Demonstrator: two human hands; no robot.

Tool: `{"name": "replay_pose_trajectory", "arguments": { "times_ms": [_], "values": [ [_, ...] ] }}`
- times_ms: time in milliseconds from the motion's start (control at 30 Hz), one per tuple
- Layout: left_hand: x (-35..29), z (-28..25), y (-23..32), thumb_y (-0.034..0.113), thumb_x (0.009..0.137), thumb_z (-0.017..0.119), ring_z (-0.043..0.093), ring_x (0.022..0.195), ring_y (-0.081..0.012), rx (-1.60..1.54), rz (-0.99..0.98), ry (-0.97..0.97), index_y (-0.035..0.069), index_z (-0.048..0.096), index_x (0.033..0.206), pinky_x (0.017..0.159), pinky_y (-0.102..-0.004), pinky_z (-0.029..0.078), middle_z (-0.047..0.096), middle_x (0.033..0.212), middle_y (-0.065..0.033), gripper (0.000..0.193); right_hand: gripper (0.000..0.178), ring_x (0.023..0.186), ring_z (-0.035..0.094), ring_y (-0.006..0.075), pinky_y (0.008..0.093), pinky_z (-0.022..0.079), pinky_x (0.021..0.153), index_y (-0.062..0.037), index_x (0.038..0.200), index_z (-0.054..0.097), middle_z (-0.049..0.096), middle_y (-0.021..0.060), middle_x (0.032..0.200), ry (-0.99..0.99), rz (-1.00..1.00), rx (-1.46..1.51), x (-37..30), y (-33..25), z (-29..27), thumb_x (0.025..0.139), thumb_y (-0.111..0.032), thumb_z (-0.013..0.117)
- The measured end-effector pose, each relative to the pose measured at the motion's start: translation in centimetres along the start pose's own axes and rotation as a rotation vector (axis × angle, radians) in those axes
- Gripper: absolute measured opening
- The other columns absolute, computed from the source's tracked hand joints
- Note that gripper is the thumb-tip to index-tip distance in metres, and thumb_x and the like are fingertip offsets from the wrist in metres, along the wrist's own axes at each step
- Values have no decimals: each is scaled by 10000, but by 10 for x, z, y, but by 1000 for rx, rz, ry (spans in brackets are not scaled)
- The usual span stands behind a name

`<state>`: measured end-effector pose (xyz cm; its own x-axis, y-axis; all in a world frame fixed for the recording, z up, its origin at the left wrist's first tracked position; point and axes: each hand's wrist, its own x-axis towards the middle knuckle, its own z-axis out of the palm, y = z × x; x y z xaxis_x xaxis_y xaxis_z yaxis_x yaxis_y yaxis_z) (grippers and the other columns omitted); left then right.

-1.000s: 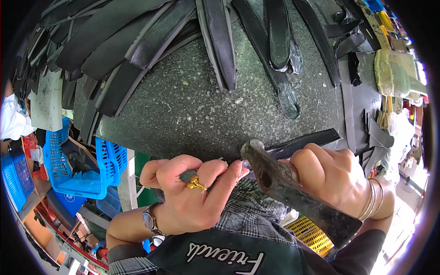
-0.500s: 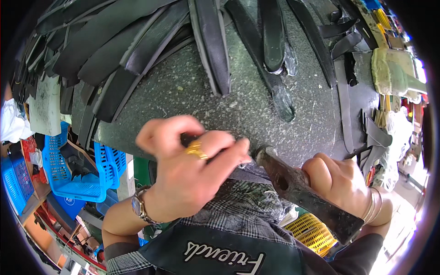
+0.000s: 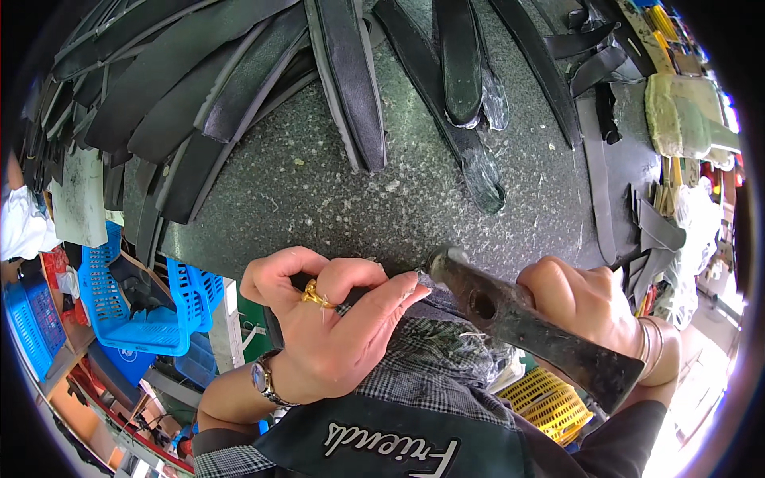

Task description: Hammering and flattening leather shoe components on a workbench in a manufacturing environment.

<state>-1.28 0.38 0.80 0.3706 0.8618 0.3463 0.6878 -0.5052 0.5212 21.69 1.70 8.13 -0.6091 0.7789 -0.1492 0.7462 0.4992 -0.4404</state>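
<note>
My right hand [image 3: 570, 307] is closed round a dark, worn hammer [image 3: 530, 331], whose handle is mostly hidden. Its rounded face is at the table's near edge, beside my left fingertips. With thumb and fingers pinched together, my left hand [image 3: 339, 319] holds a black strip [image 3: 442, 296] at that same edge; much of the strip is covered by the hand. On the grey speckled table [image 3: 319, 199] lie several black padded strips [image 3: 351, 103], ends toward me. A smear of clear, shiny glue-like stuff [image 3: 484, 179] covers the end of one.
Overlapping black strips [image 3: 175, 88] are piled at the left. Blue plastic baskets [image 3: 143, 331] stand low at the left, a yellow basket [image 3: 546, 402] low at the right. Black scraps [image 3: 657, 227] and a crusted pale container [image 3: 677, 119] sit along the right edge.
My left hand has shifted slightly left and down, and its blur is gone. The hammer's face has moved a little left and up, close to my left fingertips. Both hands keep their grip.
</note>
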Motion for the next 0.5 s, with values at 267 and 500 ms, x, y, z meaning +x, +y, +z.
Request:
{"name": "replay_pose_trajectory", "arguments": {
  "times_ms": [267, 500],
  "values": [
    [-4, 0, -1, 176, 638, 874, 442, 832, -174, -4, 3, -9, 203, 756, 948, 824, -349, 292, 553, 771, 105, 333, 240, 479, 559, 185, 321, 428, 374, -39, 820, 502, 448, 52, 652, 37, -14, 4, 2, 1, 0, 737, -157, 694],
    [-6, -2, -1, 125, 631, 862, 426, 873, -204, 35, 57, -34, 194, 753, 962, 817, -352, 287, 558, 831, 104, 356, 214, 467, 556, 183, 326, 424, 362, -52, 812, 466, 426, 49, 644, 32, -40, -20, 8, 0, -2, 690, -90, 638]
  ]
}}
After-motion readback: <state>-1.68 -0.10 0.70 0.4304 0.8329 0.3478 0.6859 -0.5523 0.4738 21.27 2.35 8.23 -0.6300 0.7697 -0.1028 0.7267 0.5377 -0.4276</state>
